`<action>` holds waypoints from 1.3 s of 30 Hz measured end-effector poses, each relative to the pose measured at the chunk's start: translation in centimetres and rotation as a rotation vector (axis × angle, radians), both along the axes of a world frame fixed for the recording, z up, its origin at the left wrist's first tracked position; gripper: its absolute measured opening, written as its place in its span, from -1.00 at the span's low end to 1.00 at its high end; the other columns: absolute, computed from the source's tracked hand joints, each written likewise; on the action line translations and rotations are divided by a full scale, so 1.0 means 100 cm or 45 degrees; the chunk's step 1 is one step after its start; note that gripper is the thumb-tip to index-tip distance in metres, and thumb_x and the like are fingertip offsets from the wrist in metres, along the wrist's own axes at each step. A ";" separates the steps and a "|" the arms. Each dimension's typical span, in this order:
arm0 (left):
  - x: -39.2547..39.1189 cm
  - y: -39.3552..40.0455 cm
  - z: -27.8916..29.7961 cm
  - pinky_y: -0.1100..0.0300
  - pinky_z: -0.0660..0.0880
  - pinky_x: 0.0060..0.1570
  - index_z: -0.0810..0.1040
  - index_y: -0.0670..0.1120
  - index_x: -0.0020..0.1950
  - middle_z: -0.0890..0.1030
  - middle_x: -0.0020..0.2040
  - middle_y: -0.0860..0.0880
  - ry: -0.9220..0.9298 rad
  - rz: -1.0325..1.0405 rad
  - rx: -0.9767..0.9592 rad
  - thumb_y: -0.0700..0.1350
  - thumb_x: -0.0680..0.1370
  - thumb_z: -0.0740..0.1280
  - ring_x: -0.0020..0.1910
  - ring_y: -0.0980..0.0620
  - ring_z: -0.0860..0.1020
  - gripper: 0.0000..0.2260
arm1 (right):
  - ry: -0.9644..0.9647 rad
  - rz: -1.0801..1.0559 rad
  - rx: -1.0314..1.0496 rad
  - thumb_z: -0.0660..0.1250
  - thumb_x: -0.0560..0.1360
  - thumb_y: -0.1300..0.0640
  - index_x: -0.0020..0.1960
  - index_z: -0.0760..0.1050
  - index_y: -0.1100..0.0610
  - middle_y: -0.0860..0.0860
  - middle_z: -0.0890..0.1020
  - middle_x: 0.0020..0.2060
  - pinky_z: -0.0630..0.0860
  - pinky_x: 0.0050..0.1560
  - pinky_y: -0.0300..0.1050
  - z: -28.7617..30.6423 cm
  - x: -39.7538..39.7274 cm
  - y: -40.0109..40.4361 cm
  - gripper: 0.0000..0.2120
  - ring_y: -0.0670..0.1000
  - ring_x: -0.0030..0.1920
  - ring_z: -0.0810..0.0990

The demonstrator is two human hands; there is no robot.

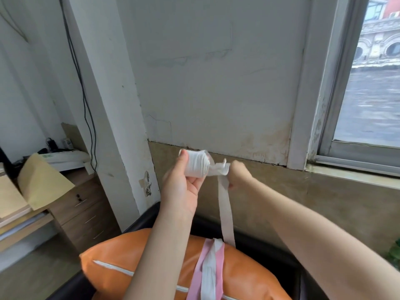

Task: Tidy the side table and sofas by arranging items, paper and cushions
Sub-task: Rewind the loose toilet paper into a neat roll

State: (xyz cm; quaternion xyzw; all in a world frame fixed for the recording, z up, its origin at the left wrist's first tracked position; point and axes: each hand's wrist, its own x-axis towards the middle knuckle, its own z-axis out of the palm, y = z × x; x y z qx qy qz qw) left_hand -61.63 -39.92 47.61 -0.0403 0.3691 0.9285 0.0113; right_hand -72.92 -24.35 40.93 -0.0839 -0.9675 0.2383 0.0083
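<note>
My left hand (184,182) holds a white roll of paper (198,163) at chest height, fingers curled round it. My right hand (238,175) pinches the roll's loose end just to the right. A long strip of paper (225,211) hangs from the hands down to an orange cushion (151,265) with a white stripe. The strip's lower part lies over the cushion with a pink strip (219,276) beside it. The cushion rests on a black sofa (259,241) against the wall.
A wooden desk with drawers (86,213) stands at the left, carrying brown envelopes (41,180), a white device and cables. A white pillar (112,126) rises between desk and sofa. A window (368,94) is at the right above a ledge.
</note>
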 end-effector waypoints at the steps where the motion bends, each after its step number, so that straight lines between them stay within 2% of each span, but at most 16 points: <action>1: -0.002 -0.002 -0.005 0.17 0.63 -0.24 0.53 -0.19 -0.04 0.64 -0.13 -0.13 -0.020 0.039 -0.021 -0.14 0.56 0.32 -0.24 0.01 0.67 -0.89 | 0.131 -0.043 -0.020 0.35 0.40 0.40 -0.20 0.51 0.28 0.14 0.58 -0.23 0.53 -0.19 -0.09 0.018 -0.007 0.001 -0.94 0.07 -0.19 0.59; 3: -0.006 -0.004 -0.018 0.18 0.63 -0.25 0.54 -0.18 -0.05 0.63 -0.09 -0.13 -0.068 0.091 -0.063 -0.14 0.56 0.33 -0.18 -0.01 0.65 -0.90 | 0.513 -0.166 -0.358 0.18 0.38 0.48 -0.41 0.36 0.20 0.15 0.56 -0.36 0.45 -0.31 -0.07 0.059 -0.018 -0.003 -0.72 0.07 -0.26 0.54; 5: -0.007 -0.001 -0.030 0.15 0.62 -0.23 0.55 -0.15 -0.04 0.62 -0.03 -0.14 -0.110 0.094 -0.117 -0.13 0.55 0.33 -0.09 -0.05 0.64 -0.90 | 0.951 -0.235 -0.641 0.07 0.35 0.47 -0.40 0.23 0.18 0.07 0.38 -0.46 0.22 -0.41 -0.12 0.092 -0.022 -0.004 -0.74 0.01 -0.31 0.32; 6: -0.007 0.001 -0.036 0.13 0.61 -0.20 0.55 -0.14 -0.03 0.62 -0.01 -0.14 -0.131 0.092 -0.133 -0.12 0.55 0.34 -0.06 -0.06 0.63 -0.90 | 1.017 -0.200 -0.672 0.05 0.35 0.46 -0.36 0.25 0.20 0.08 0.37 -0.45 0.17 -0.42 -0.14 0.100 -0.023 -0.004 -0.78 0.00 -0.30 0.27; 8: -0.009 0.005 -0.048 0.12 0.58 -0.16 0.55 -0.15 -0.01 0.62 0.01 -0.16 -0.174 0.083 -0.143 -0.11 0.55 0.33 -0.03 -0.08 0.63 -0.89 | 0.858 -0.043 -0.454 0.08 0.41 0.43 -0.16 0.44 0.26 0.21 0.56 -0.22 0.32 -0.32 -0.15 0.095 -0.027 -0.002 -0.81 0.01 -0.22 0.44; 9: -0.009 0.007 -0.053 0.12 0.58 -0.16 0.55 -0.17 0.00 0.62 0.02 -0.18 -0.194 0.066 -0.133 -0.11 0.56 0.33 -0.03 -0.09 0.63 -0.86 | 0.666 0.036 -0.268 0.10 0.45 0.40 0.08 0.49 0.25 0.23 0.60 -0.01 0.43 -0.16 -0.11 0.082 -0.029 0.001 -0.71 0.08 -0.05 0.55; 10: -0.010 0.008 -0.058 0.12 0.60 -0.18 0.55 -0.20 0.02 0.62 0.03 -0.20 -0.217 0.040 -0.110 -0.10 0.56 0.32 -0.03 -0.09 0.63 -0.83 | 0.460 0.111 -0.104 0.13 0.48 0.38 0.29 0.42 0.21 0.21 0.55 0.17 0.47 0.03 -0.06 0.067 -0.026 0.004 -0.60 0.14 0.14 0.54; 12: -0.011 0.012 -0.065 0.13 0.63 -0.25 0.54 -0.24 0.06 0.63 0.02 -0.22 -0.287 -0.019 -0.030 -0.09 0.56 0.32 -0.06 -0.09 0.63 -0.78 | 0.302 0.222 0.029 0.13 0.46 0.42 0.41 0.31 0.21 0.18 0.49 0.29 0.41 0.24 -0.04 0.037 -0.012 0.004 -0.47 0.16 0.29 0.46; 15: -0.009 0.018 -0.071 0.13 0.60 -0.22 0.52 -0.26 -0.02 0.62 -0.08 -0.22 -0.422 -0.072 0.093 -0.12 0.57 0.31 -0.11 -0.10 0.61 -0.81 | 0.505 0.395 -0.309 0.08 0.35 0.52 0.28 0.48 0.18 0.03 0.57 0.21 0.36 0.23 -0.35 0.016 0.036 -0.009 -0.42 -0.06 0.26 0.49; 18: -0.007 0.023 -0.073 0.17 0.60 -0.29 0.52 -0.25 -0.03 0.62 -0.20 -0.20 -0.455 -0.100 0.210 -0.12 0.60 0.25 -0.16 -0.09 0.58 -0.81 | 0.502 0.644 -0.508 0.22 0.40 0.44 0.22 0.55 0.08 -0.25 0.50 0.13 0.27 0.14 -0.56 0.005 0.085 -0.016 -0.52 -0.36 0.17 0.42; 21: -0.006 0.029 -0.074 0.29 0.52 -0.50 0.55 -0.24 -0.05 0.64 -0.31 -0.16 -0.401 -0.146 0.230 -0.13 0.62 0.19 -0.19 -0.09 0.59 -0.77 | 0.685 0.686 -0.274 0.44 0.36 0.24 0.24 0.52 0.09 -0.19 0.38 0.15 0.32 0.11 -0.48 -0.024 0.101 -0.017 -0.55 -0.28 0.15 0.38; 24: -0.002 0.032 -0.073 0.35 0.40 -0.56 0.53 -0.25 -0.09 0.60 -0.34 -0.14 -0.393 -0.190 0.213 -0.17 0.60 0.20 -0.33 -0.03 0.56 -0.81 | 0.911 0.535 -0.258 0.43 0.30 0.22 0.13 0.55 0.13 -0.11 0.38 0.07 0.37 0.02 -0.41 -0.040 0.104 -0.016 -0.61 -0.16 0.07 0.41; 29: -0.008 0.025 -0.082 0.25 0.35 -0.48 0.50 -0.26 -0.03 0.56 -0.27 -0.18 -0.357 -0.337 0.216 -0.17 0.57 0.14 -0.31 -0.06 0.51 -0.80 | 0.847 0.587 -0.243 0.39 0.34 0.19 0.09 0.55 0.17 -0.01 0.54 0.07 0.28 0.12 -0.50 -0.037 0.110 -0.010 -0.68 -0.07 0.10 0.44; 32: -0.009 0.021 -0.082 0.23 0.46 -0.50 0.54 -0.30 -0.02 0.62 -0.27 -0.20 -0.354 -0.371 0.145 -0.13 0.61 0.11 -0.35 -0.09 0.61 -0.71 | 0.814 0.631 -0.261 0.38 0.33 0.22 0.13 0.55 0.16 -0.03 0.55 0.10 0.26 0.16 -0.49 -0.040 0.116 -0.010 -0.65 -0.10 0.13 0.41; 35: -0.010 0.023 -0.084 0.19 0.61 -0.35 0.55 -0.31 0.02 0.67 -0.19 -0.18 -0.345 -0.404 0.146 -0.13 0.63 0.09 -0.29 -0.05 0.66 -0.68 | 0.852 0.654 -0.295 0.40 0.31 0.35 0.13 0.54 0.10 -0.15 0.53 0.09 0.29 0.14 -0.49 -0.046 0.120 -0.014 -0.58 -0.11 0.08 0.43; 39: -0.016 0.025 -0.092 0.07 0.56 -0.13 0.56 -0.27 0.02 0.68 -0.13 -0.17 -0.322 -0.383 0.122 -0.05 0.66 0.06 -0.12 -0.06 0.65 -0.63 | 0.944 0.625 -0.317 0.37 0.28 0.34 0.05 0.58 0.10 -0.11 0.58 0.00 0.46 0.03 -0.24 -0.047 0.126 -0.016 -0.63 -0.07 -0.02 0.48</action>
